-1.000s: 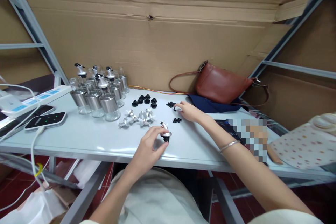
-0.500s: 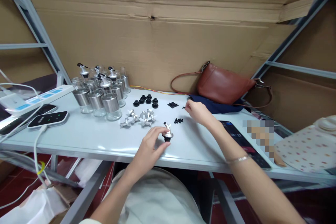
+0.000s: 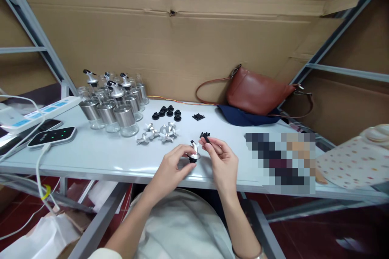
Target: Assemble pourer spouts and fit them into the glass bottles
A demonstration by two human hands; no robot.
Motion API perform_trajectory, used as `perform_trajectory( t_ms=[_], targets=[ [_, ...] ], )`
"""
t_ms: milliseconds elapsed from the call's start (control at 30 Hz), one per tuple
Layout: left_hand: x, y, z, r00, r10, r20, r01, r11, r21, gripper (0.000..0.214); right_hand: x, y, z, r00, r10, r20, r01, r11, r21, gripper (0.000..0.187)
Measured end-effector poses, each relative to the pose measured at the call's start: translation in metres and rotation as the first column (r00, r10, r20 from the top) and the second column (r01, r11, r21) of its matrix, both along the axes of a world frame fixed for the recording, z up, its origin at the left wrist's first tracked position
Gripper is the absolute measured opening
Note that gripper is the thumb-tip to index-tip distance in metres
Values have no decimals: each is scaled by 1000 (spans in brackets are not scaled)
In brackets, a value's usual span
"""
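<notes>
My left hand (image 3: 170, 166) pinches a silver pourer spout with a black stopper (image 3: 193, 152), held just above the white table (image 3: 100, 156). My right hand (image 3: 221, 159) is right beside it, its fingers closed on a small black part (image 3: 207, 140). A few more small black parts (image 3: 204, 134) lie just behind that hand. Farther back lie several silver spouts (image 3: 158, 132), several black stoppers (image 3: 166, 112) and a flat black piece (image 3: 198, 117). Glass bottles with steel sleeves (image 3: 113, 103) stand at the back left, some with pourers fitted.
A brown leather bag (image 3: 258, 93) rests on dark blue cloth (image 3: 243, 118) at the back right. A power strip (image 3: 45, 111) and a black device with green lights (image 3: 52, 136) lie at the left. A dotted cloth (image 3: 349, 166) lies at the right. Cardboard lines the back.
My right hand picked a small black part from the far pile and drew back toward me, beside the spout in my left hand. The left hand has barely moved.
</notes>
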State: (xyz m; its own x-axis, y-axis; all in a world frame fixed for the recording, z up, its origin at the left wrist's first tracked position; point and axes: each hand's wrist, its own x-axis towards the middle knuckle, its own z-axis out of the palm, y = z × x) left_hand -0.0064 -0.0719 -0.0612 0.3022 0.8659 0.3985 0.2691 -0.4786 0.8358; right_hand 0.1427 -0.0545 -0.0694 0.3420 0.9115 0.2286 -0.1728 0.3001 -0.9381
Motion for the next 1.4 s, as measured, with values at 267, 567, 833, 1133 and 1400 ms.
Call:
perform_trajectory(
  t_ms=[267,567,833,1133,1400],
  targets=[
    [1,1,-7,988,-27,149,50,986,-157,59,-3,-8,-2,975,35,221,-57,994,91,17],
    [2,2,-8,985,-48,165,70,989,-131,73,-1,-9,-3,945,38,326,-81,990,119,18],
    [2,3,-7,993,-4,119,14,996,-83,67,-1,-10,-5,932,16,363,-70,988,137,18],
    [1,2,-8,996,-33,80,37,998,-45,71,-1,-10,-6,913,-7,408,-54,989,138,18],
    [2,2,-5,999,-11,52,13,999,-31,67,-2,-11,-7,893,-63,446,-21,983,181,19]
  ],
)
